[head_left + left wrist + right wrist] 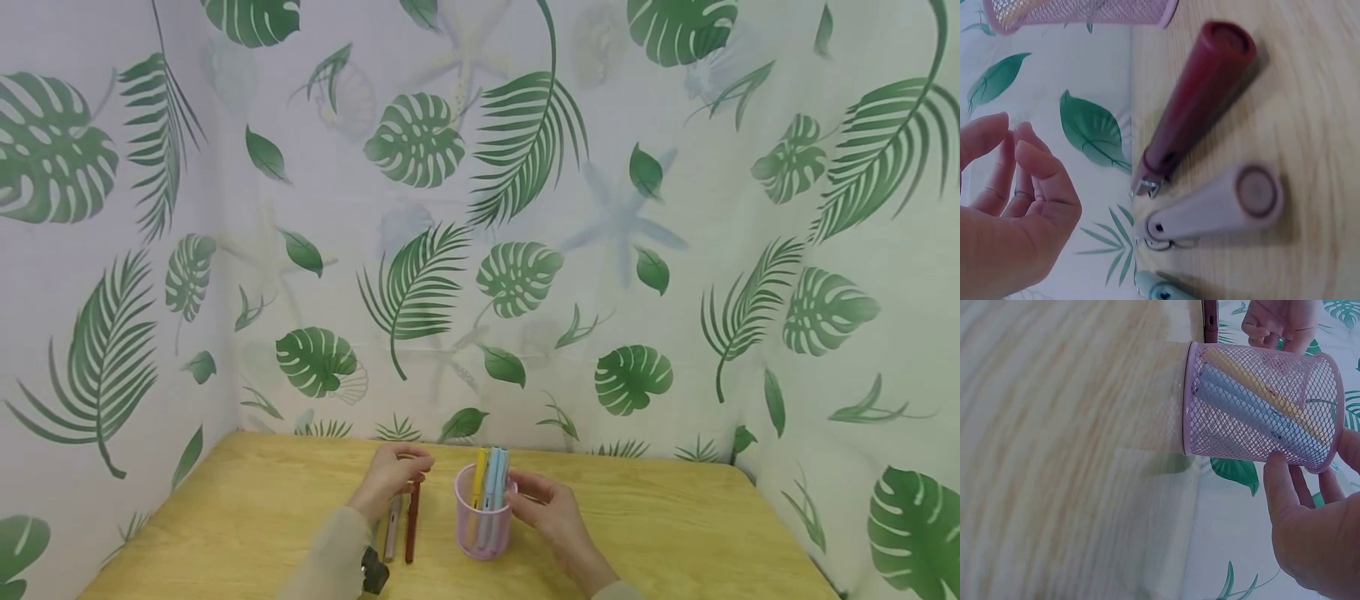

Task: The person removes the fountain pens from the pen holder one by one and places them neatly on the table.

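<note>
A pink mesh pen cup [483, 533] stands upright on the table, holding a yellow pen [478, 479] and light blue pens [493, 479]. My right hand [551, 512] holds the cup at its right side, fingers bent about the rim and upper wall. Left of the cup, my left hand [393, 479] hovers over the far ends of the pens on the table, its fingers loosely curled with nothing between them. Beneath it lie a dark red pen [1200, 94], a pale greyish-pink pen [1216, 206] and a teal pen [1163, 287], partly out of frame in the left wrist view.
The wood-grain table [675, 533] ends at a back wall covered in leaf-print cloth [525, 375]. Similar cloth hangs along both sides. A dark object [373, 571] shows at the left wrist, beside the near ends of the loose pens.
</note>
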`<action>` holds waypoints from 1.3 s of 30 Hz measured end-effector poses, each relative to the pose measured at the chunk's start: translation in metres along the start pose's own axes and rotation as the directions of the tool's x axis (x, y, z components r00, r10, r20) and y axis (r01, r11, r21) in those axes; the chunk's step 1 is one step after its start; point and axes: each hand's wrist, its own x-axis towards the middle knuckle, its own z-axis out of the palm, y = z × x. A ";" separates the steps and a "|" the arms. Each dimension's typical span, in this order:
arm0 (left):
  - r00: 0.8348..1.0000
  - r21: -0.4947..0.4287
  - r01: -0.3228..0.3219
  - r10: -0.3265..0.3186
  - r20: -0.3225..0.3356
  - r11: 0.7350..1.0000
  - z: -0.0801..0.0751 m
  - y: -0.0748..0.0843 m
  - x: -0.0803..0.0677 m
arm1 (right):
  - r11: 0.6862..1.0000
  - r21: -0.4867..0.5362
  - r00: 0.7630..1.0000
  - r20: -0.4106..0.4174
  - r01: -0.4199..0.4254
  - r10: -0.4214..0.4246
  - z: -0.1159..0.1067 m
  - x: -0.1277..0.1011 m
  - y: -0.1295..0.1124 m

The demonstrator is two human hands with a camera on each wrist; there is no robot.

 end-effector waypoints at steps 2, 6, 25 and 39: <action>1.000 0.004 -0.002 0.002 0.002 1.000 0.005 0.001 0.000 | 1.000 0.003 1.000 -0.004 0.003 -0.003 0.000 0.000 0.001; 1.000 0.010 -0.004 0.004 0.017 1.000 0.010 0.004 0.001 | 1.000 0.005 1.000 -0.015 0.003 -0.003 0.000 0.000 0.000; 0.984 -0.192 -0.036 0.068 0.167 0.981 0.035 0.027 -0.005 | 0.999 0.023 1.000 0.009 0.024 -0.025 0.001 -0.002 0.000; 0.970 -0.151 -0.125 0.153 0.188 0.980 0.055 0.041 -0.007 | 1.000 0.012 1.000 0.016 0.019 -0.019 0.000 -0.002 -0.001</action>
